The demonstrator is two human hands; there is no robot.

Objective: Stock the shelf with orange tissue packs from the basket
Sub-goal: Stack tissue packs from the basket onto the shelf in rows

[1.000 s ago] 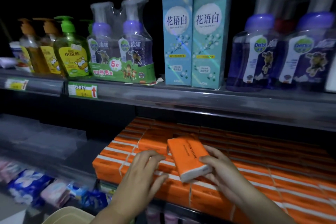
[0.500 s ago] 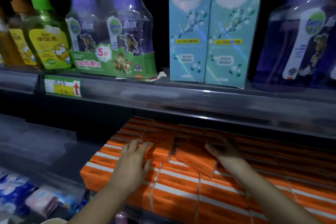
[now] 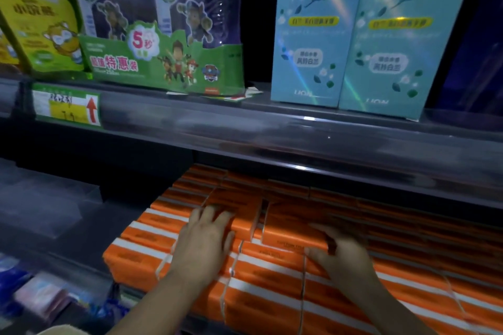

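Dim scene; background behind products near black. Light from front: specular streak on upper shelf rail point(image 3: 307, 119), iridescent glare on blue boxes point(image 3: 351, 35). The orange tissue packs point(image 3: 272, 275) darken toward shelf back. Motion blur throughout; wide-angle bending at edges.

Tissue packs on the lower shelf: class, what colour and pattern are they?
Orange tissue packs, each with a white stripe; clearest in the head view.

Dim light, dk upper shelf point(image 3: 272, 141)
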